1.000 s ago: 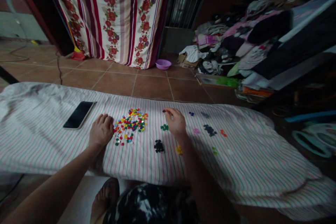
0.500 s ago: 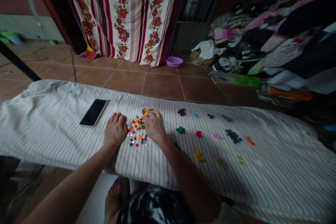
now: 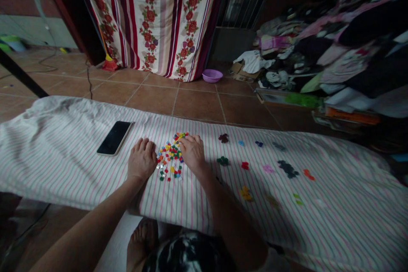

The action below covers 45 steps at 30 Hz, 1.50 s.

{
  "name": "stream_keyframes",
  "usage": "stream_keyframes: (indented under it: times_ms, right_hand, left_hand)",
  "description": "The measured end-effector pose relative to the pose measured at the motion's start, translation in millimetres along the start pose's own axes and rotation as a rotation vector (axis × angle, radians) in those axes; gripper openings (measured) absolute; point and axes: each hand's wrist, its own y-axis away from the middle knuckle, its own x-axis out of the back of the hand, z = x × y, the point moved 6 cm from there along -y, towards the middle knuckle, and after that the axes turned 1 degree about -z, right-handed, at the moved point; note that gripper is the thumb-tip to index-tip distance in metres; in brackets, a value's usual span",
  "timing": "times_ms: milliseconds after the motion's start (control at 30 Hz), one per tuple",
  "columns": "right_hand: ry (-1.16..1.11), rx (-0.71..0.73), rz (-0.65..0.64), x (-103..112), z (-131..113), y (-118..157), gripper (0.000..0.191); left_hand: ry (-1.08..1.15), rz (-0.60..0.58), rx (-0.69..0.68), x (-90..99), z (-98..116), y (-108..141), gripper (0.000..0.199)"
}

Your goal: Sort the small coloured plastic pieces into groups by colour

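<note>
Multicoloured pieces [image 3: 174, 151] between hands [image 3: 142, 160] (two)

The left hand [image 3: 142, 159], right hand [image 3: 192, 151] and both forearms [image 3: 110, 209] are bare. At near right, a dim, pale greyish sleeve [image 3: 276, 261] ends by the elbow; at near centre shows a black garment [image 3: 188, 253] mottled with smoky white. One foot's [image 3: 137, 240] footwear is too dark to make out.

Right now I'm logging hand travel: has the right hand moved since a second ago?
Yes, leftward: against the dark green pieces, the right hand has gone from their right side to their left, at the mixed pile.
</note>
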Motion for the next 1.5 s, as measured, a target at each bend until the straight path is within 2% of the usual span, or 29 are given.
stream_keyframes:
  times_ms: [667, 1100, 1500]
  right_hand:
    - [0.006, 0.057, 0.000, -4.4, -9.7, -3.8, 0.025]
    - [0.003, 0.056, -0.003, -5.5, -11.0, -7.1, 0.011]
    - [-0.185, 0.036, 0.029, 6.3, -10.0, -6.2, 0.012]
  left_hand:
    - [0.005, -0.004, -0.006, -0.1, -0.3, -0.2, 0.031]
    - [-0.024, 0.004, -0.033, -0.7, -0.2, -0.1, 0.031]
    - [0.004, 0.016, -0.009, 0.0, -0.3, 0.1, 0.032]
